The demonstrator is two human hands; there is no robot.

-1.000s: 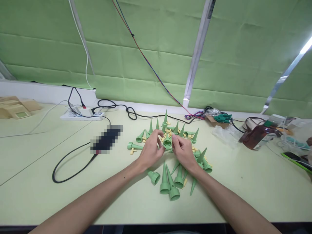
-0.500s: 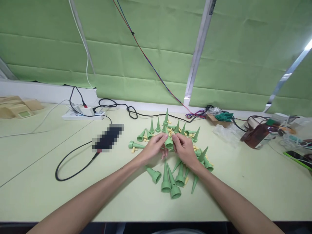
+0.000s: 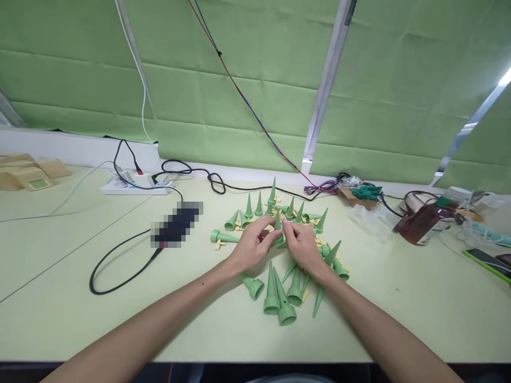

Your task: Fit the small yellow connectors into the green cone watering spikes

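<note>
A heap of green plastic cone spikes (image 3: 279, 298) and small yellow pieces (image 3: 217, 246) lies on the pale green table (image 3: 80, 287). Both my hands meet over the middle of the heap. My left hand (image 3: 251, 246) is closed around one green cone (image 3: 278, 232), thumb and fingers pinching it near its top. My right hand (image 3: 302, 244) is closed too, its fingertips pinched against the same cone from the right. What the right fingertips hold beyond that is too small to see.
A black cable (image 3: 115, 266) and a blurred dark device (image 3: 176, 223) lie left of the heap. A white power strip (image 3: 136, 186) sits at the back left, cardboard pieces (image 3: 27, 173) at the far left. Plastic bags, a brown bag (image 3: 423, 223) and a phone (image 3: 485, 259) crowd the right.
The hands have drawn closer together on the green cone. The cone has turned from open end facing me to point up between the fingers.
</note>
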